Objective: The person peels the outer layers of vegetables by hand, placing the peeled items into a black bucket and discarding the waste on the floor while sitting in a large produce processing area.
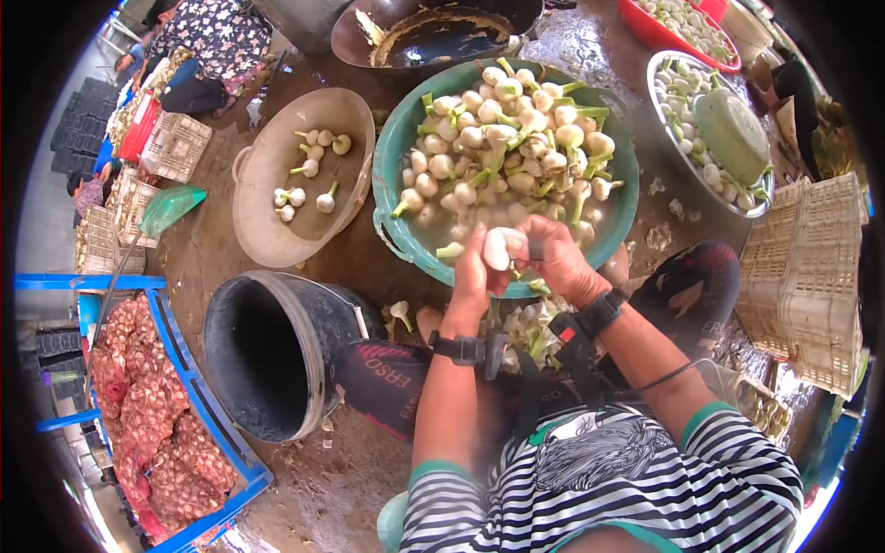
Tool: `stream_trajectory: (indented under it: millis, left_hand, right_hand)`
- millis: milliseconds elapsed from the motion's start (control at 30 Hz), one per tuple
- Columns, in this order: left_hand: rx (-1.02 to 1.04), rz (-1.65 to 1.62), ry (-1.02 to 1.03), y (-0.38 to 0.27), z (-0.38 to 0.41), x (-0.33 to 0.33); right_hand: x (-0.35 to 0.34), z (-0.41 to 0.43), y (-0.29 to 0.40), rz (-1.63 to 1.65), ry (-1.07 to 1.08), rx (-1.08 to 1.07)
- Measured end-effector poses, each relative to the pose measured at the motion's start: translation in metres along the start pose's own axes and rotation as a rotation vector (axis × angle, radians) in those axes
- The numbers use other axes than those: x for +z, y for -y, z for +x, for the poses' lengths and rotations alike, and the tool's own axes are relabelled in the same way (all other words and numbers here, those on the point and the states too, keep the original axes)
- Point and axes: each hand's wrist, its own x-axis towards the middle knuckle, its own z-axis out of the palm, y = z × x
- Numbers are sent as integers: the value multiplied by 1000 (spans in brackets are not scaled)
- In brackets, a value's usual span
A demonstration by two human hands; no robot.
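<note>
Over the near rim of a green plastic tub (382, 166), my left hand (473, 271) holds a white garlic bulb (496, 249). Pressed close to its other side is my right hand (561, 257), its fingers bent around the bulb. A small grey patch shows at the right fingers; whether it is a tool or a covering is unclear. Heaped in the tub are many whole garlic bulbs (525, 138) with cut green stems, some sitting in cloudy water. Peeled skins and stem scraps (532, 325) lie below my hands, between my legs.
Left of the tub stands a beige basin (256, 207) with several bulbs. A black bucket (297, 345) lies tipped near my left knee. Beyond are a wok (352, 41), a metal basin (653, 90) of garlic, plastic crates (802, 276), and a blue frame (187, 366) around net sacks (145, 401). Other people sit far left.
</note>
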Motion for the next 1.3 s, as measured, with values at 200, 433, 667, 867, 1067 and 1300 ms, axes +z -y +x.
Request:
stream_trajectory:
  millis: [200, 433, 667, 867, 1067, 1300]
  left_hand:
    - [125, -527, 364, 2, 2, -15]
    - [196, -492, 256, 2, 2, -19]
    - [306, -122, 124, 10, 2, -11]
    - [428, 45, 202, 24, 11, -23]
    - [213, -824, 457, 7, 4, -23]
    - [275, -755, 120, 6, 5, -36]
  right_hand:
    - [2, -5, 22, 787, 153, -60]
    - [-31, -12, 6, -210, -80, 149]
    - [-3, -2, 42, -363, -44, 51]
    - [3, 5, 13, -525, -229, -36]
    - [-14, 15, 3, 602, -344, 120]
    - [-47, 7, -54, -1486, -310, 193]
